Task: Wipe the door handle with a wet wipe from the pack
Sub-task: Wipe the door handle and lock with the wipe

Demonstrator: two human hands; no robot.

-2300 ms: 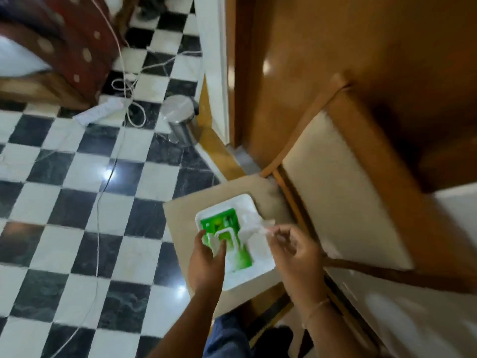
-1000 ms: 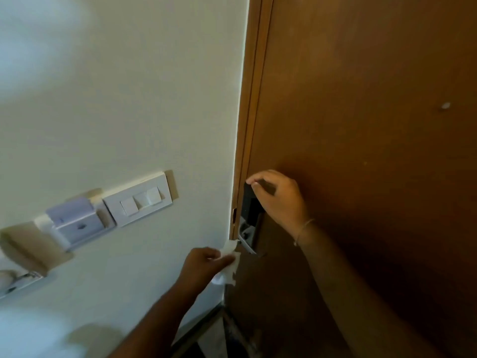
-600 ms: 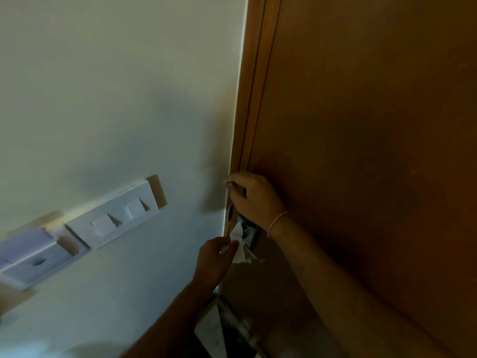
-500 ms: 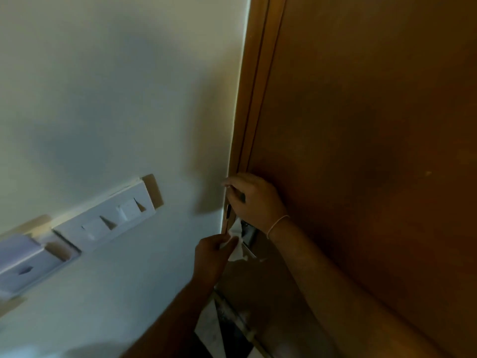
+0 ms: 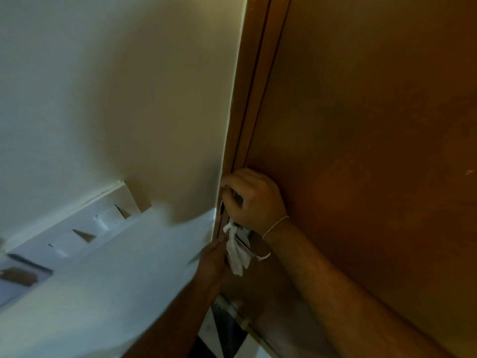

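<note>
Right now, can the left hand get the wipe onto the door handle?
Probably yes. The left hand holds the wipe right against the handle. The right hand grips the lock part above it, covering only that upper part, so the lower metal looks reachable.

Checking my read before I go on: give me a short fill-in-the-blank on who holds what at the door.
1. The wet wipe is held by the ____ hand.
2. The right hand grips the lock at the edge of the ____.
3. The switch plate is mounted on the ____.
Missing words: left; door; wall.
</note>
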